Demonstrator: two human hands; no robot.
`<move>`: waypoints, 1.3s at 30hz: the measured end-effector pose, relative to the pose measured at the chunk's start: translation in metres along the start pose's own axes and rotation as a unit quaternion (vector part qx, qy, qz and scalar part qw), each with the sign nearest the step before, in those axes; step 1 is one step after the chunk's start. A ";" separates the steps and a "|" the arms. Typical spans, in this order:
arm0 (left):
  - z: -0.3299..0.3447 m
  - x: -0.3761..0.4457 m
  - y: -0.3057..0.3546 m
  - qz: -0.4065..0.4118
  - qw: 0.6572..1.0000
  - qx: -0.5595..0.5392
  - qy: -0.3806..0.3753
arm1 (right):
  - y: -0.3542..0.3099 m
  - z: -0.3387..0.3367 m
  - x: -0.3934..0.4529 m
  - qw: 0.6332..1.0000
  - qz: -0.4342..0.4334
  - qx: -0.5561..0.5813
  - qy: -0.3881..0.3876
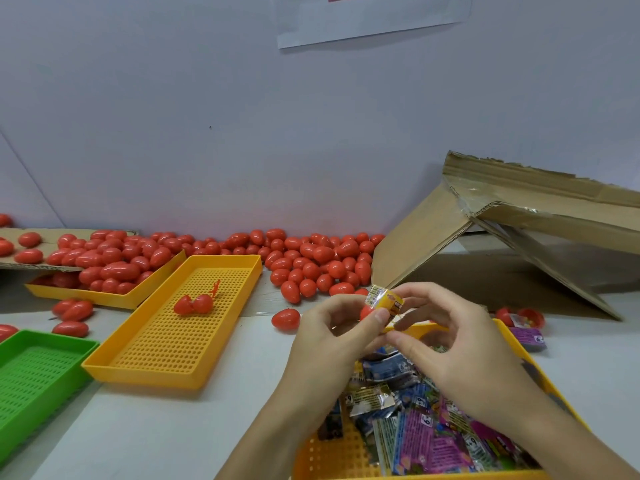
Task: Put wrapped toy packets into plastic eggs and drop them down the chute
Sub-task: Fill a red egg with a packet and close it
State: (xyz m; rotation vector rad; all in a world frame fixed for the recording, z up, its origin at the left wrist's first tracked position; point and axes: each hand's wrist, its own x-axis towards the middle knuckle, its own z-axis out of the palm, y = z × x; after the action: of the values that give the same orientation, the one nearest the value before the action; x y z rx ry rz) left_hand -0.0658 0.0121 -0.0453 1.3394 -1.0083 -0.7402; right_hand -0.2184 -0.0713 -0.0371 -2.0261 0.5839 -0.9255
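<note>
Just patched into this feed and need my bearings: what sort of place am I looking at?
Probably a hand-packing bench in a small toy or novelty workshop. Loose red plastic eggs are heaped along the wall, a yellow tray holds wrapped toy packets, and a taped cardboard chute stands at the right.

The red egg (365,311) shows only as a sliver between the left hand (332,337) and the yellow packet (385,301) — open or closed cannot be told. Print on the packet is too small to read. The near yellow tray (332,459) and green tray (38,372) are cut by the edges — so is the paper sheet (370,19) at the top.
</note>
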 end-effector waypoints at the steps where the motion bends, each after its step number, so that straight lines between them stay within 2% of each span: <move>1: 0.000 0.001 -0.001 -0.007 1.000 -0.012 -0.004 | 0.000 0.001 -0.001 0.999 -0.014 -0.029 0.008; 7: 0.002 0.002 -0.007 -0.032 0.999 -0.038 -0.019 | 0.001 0.004 -0.001 0.983 -0.084 -0.160 0.030; 13: 0.004 0.002 -0.006 -0.046 0.997 -0.055 -0.026 | 0.002 0.003 -0.002 0.976 -0.104 -0.184 0.050; 21: 0.004 0.000 0.000 -0.032 0.997 -0.062 -0.019 | 0.000 0.004 -0.002 0.979 -0.099 -0.166 0.058; 28: 0.005 -0.003 0.003 0.030 0.999 0.032 0.013 | 0.004 -0.001 -0.002 0.999 -0.012 -0.026 -0.020; 30: 0.007 -0.003 0.005 0.043 0.996 0.072 0.016 | 0.002 -0.004 -0.001 1.000 0.002 0.023 0.002; 34: 0.009 -0.005 0.005 0.063 0.987 0.144 0.015 | 0.002 -0.006 0.003 0.999 0.020 0.023 0.035; 39: 0.011 -0.006 0.004 0.060 0.983 0.176 0.007 | 0.003 -0.008 0.004 0.998 0.045 0.033 0.024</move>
State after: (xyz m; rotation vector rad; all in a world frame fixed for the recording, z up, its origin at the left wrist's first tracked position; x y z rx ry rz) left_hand -0.0782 0.0134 -0.0430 1.5654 -1.2381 -0.4739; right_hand -0.2222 -0.0799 -0.0343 -1.9073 0.6574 -0.9293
